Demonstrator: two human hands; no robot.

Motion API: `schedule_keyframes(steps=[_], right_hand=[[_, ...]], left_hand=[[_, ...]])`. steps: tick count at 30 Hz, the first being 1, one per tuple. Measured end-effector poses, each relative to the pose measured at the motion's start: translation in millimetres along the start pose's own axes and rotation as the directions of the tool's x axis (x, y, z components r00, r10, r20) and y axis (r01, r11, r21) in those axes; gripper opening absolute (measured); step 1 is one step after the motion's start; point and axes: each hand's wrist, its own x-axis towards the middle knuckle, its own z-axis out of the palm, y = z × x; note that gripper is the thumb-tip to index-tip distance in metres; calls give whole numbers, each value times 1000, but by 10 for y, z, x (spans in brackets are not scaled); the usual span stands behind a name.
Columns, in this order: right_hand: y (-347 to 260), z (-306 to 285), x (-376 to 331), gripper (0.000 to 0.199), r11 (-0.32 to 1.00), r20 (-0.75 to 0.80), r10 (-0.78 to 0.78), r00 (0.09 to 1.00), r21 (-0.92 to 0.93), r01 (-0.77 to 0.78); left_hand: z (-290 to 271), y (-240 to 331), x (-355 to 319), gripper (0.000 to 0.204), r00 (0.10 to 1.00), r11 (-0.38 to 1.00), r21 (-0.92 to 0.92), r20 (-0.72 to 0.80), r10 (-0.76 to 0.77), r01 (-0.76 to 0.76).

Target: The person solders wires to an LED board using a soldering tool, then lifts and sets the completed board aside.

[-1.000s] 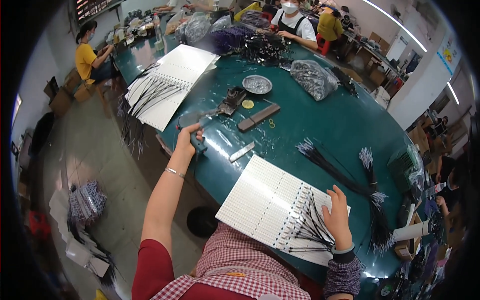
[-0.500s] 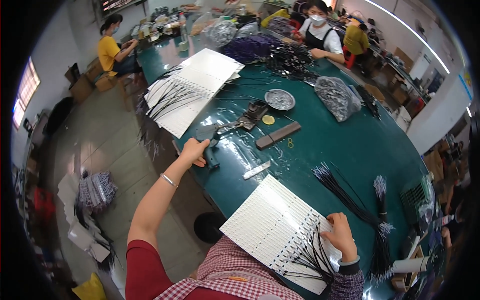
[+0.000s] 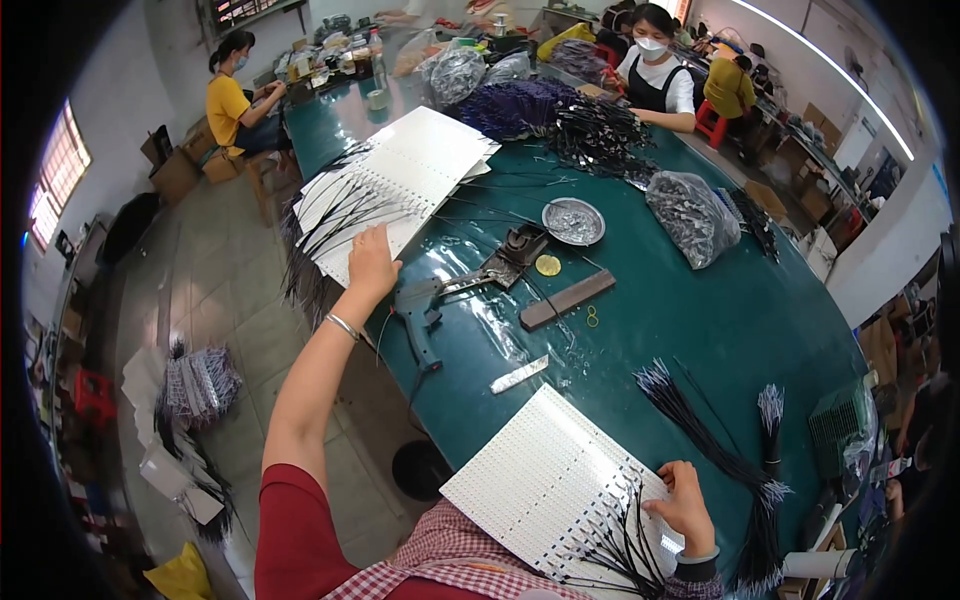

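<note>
My left hand (image 3: pixel 372 262) is over the near edge of a stack of white perforated boards (image 3: pixel 425 150); its fingers lie along the top sheet, thumb apart. Thin black wires (image 3: pixel 345 205) fan across that stack. Just right of this hand lies a grey-green glue gun (image 3: pixel 418 322), its nozzle resting by a dark metal stand (image 3: pixel 515 255). Close to my body, another white perforated board (image 3: pixel 540 455) lies tilted across the table's edge, with several black wires (image 3: pixel 625 545) on its right part. My right hand (image 3: pixel 685 508) grips this board's right edge, thumb on top.
On the green table (image 3: pixel 700 330) are a metal dish (image 3: pixel 574 220), a dark bar (image 3: pixel 568 300), a white strip (image 3: pixel 519 375), wire bundles (image 3: pixel 705 425) and a plastic bag of parts (image 3: pixel 690 220). Two people (image 3: pixel 655 75) (image 3: pixel 240 100) sit at the far side.
My left hand has let go of the glue gun and moved up and left to the stack of boards. The right hand stays on the near board. The view has shifted slightly.
</note>
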Motion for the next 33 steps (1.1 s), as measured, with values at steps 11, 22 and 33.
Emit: schedule_keyframes(steps=[11, 22, 33], right_hand=[[21, -20, 50, 55, 998, 13, 8, 1000, 59, -9], [24, -271, -71, 53, 998, 211, 60, 976, -17, -58], [-59, -1004, -839, 39, 858, -46, 109, 993, 509, -71]], left_hand=[[491, -213, 630, 77, 943, 965, -161, 227, 242, -209], [751, -158, 1010, 85, 950, 987, -135, 286, 126, -90], [263, -138, 864, 68, 995, 932, -352, 21, 101, -87]])
